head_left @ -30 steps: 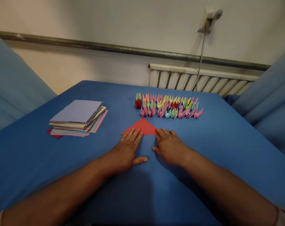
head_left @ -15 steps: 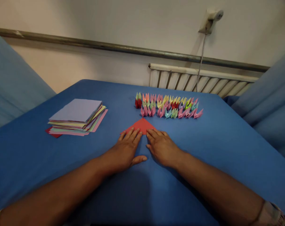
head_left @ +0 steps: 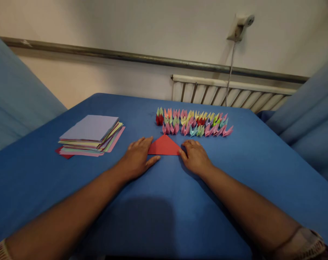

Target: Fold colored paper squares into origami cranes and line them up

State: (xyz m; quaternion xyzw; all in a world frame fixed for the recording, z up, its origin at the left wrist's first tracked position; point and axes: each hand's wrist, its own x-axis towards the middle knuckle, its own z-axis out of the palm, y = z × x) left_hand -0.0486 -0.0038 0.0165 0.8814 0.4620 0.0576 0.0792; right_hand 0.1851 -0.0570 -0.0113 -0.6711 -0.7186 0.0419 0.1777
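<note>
A red sheet of paper folded into a triangle lies on the blue-covered table, its point away from me and its fold along the near side. My left hand rests flat over the left corner, fingers stretched out and thumb spread towards me. At the right corner, my right hand lies with its fingers slightly bent and its thumb touching the paper's end. Both corners are partly hidden by my hands. Just behind the triangle stand rows of small folded paper pieces in many colours.
A stack of coloured paper sheets sits to the left, with a red sheet's corner poking out underneath. Behind the blue table cover are a wall rail, a radiator and a hanging cord. Blue curtains flank both sides.
My hands have slid apart along the paper's near fold, from its middle out to the two corners. More of the red triangle shows between them.
</note>
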